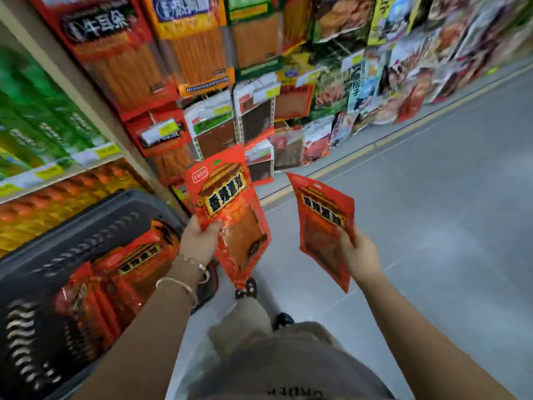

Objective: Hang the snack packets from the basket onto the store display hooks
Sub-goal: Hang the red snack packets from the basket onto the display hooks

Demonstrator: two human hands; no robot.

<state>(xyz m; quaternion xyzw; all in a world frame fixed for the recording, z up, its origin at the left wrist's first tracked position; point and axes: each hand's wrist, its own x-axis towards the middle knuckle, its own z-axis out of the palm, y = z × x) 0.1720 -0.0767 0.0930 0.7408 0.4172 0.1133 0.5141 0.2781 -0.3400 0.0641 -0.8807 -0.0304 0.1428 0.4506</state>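
My left hand (199,238) grips a red snack packet (227,203) by its left edge, held upright in front of the display. In my right hand (360,255) is a second red snack packet (323,226), gripped at its lower right edge and tilted left. The dark plastic basket (95,226) stands at lower left with several more red packets (115,272) inside. The display hooks (153,119) with hanging packets rise just beyond both hands; the hooks themselves are mostly hidden by packets.
Shelves with green and orange packs (43,125) run along the left. Hanging snack bags (375,67) fill the wall to the right. Grey floor (432,197) with a yellow line lies on the right. My legs and shoes (251,287) are below.
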